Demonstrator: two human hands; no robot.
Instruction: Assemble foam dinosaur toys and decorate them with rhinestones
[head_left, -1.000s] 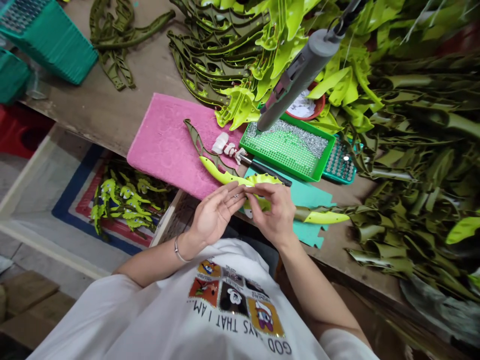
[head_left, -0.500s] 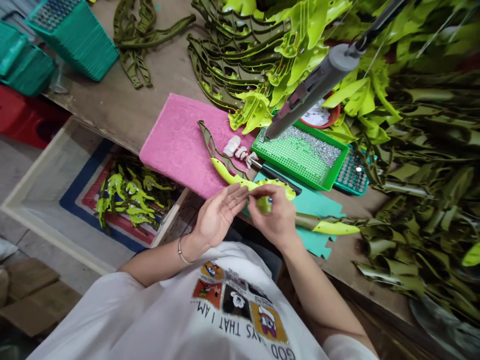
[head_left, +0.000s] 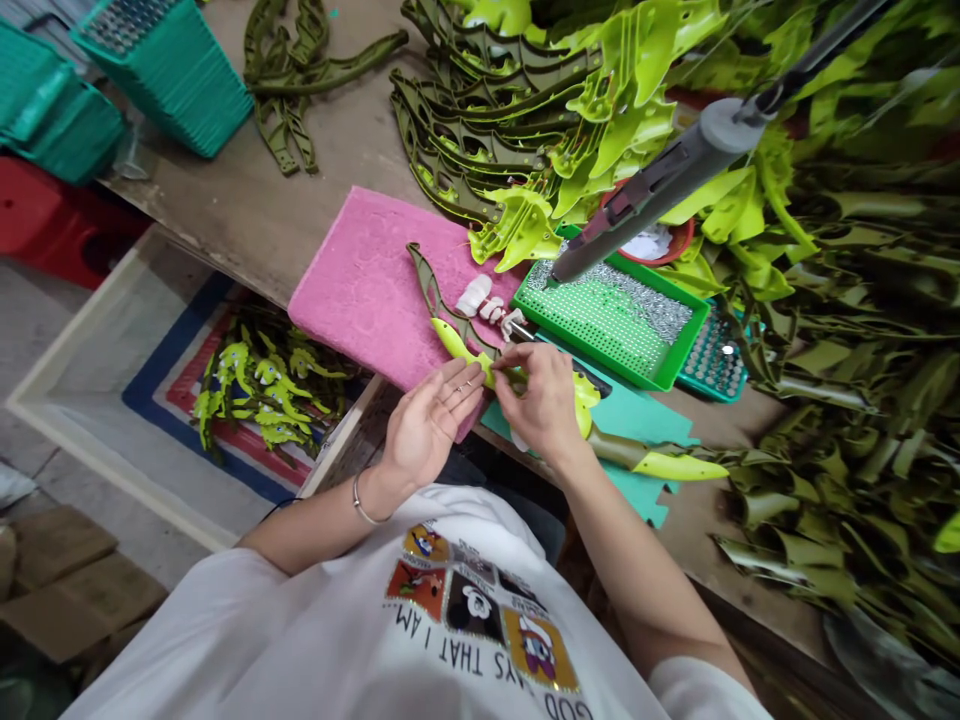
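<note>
My left hand [head_left: 424,430] is held palm up with its fingers stretched out. Small shiny silver pieces lie on its fingers, too small to name surely. Close to those fingertips, my right hand [head_left: 541,400] is closed in a pinch; what sits between thumb and finger cannot be made out. Beneath both hands is a lime-green and olive plastic part [head_left: 450,340], partly hidden by the right hand. Its olive and lime end [head_left: 679,465] sticks out to the right. A black-handled tool [head_left: 596,380] lies behind the right hand, beside white lumpy pieces [head_left: 487,302].
A green basket [head_left: 671,375] holds many small silver pieces. Over it hangs a grey cylindrical tool [head_left: 660,180]. A pink pad [head_left: 360,280] and a teal mat [head_left: 645,425] lie on the table. Olive parts [head_left: 810,480] pile up right; an open drawer [head_left: 82,450] holds assembled pieces at left.
The view has shifted slightly, so the table things appear further right. My right hand has moved a little up, its pinch still near the left fingertips. My left hand stays palm up.
</note>
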